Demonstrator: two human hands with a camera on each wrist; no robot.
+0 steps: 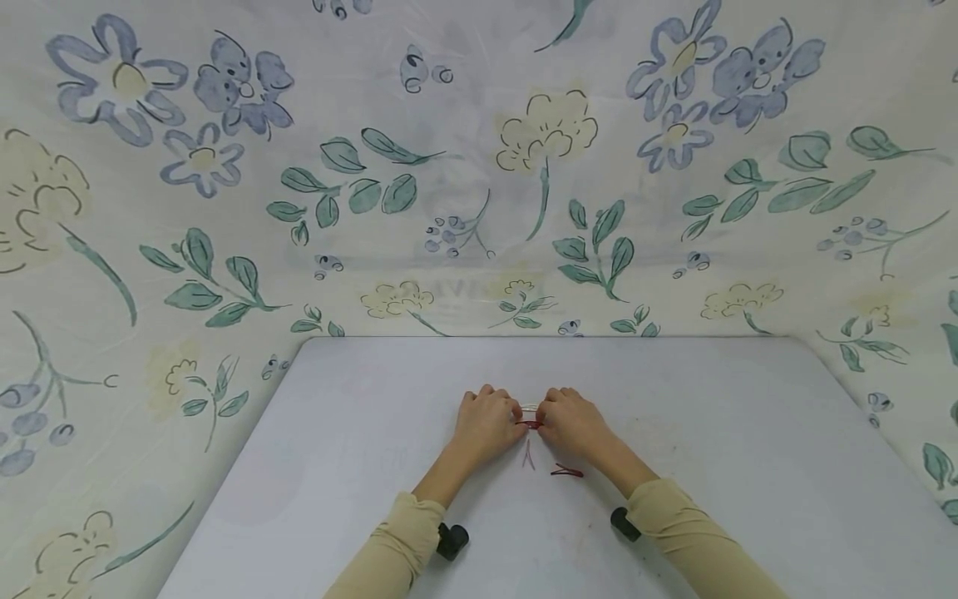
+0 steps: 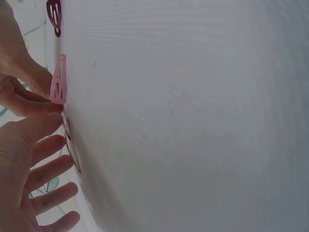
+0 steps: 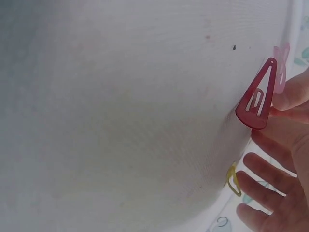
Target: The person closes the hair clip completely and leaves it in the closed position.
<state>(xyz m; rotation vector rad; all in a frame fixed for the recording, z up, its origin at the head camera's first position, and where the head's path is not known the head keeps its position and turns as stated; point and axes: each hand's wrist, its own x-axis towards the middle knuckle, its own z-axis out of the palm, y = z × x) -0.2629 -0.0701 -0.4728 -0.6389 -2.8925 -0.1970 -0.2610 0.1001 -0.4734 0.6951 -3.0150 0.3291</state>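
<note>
My left hand (image 1: 485,423) and right hand (image 1: 573,423) meet over the table, their thumbs and fingertips pinching a small red hair clip (image 1: 530,424) from its two sides. Most of that clip is covered by fingers in both wrist views. Just beyond it lies a pale hair clip (image 1: 529,408). Nearer to me is a pink snap hair clip (image 1: 528,455), with a dark red snap hair clip (image 1: 566,471) to its right, close below the right hand. The right wrist view shows this dark red clip large, its triangular frame standing open.
The white tabletop (image 1: 359,416) carries the clips. A yellow clip (image 3: 233,180) shows near the right fingers in the right wrist view. Black wrist devices (image 1: 452,541) sit under both cuffs. Flower-printed cloth (image 1: 479,183) rises behind the table and at its sides.
</note>
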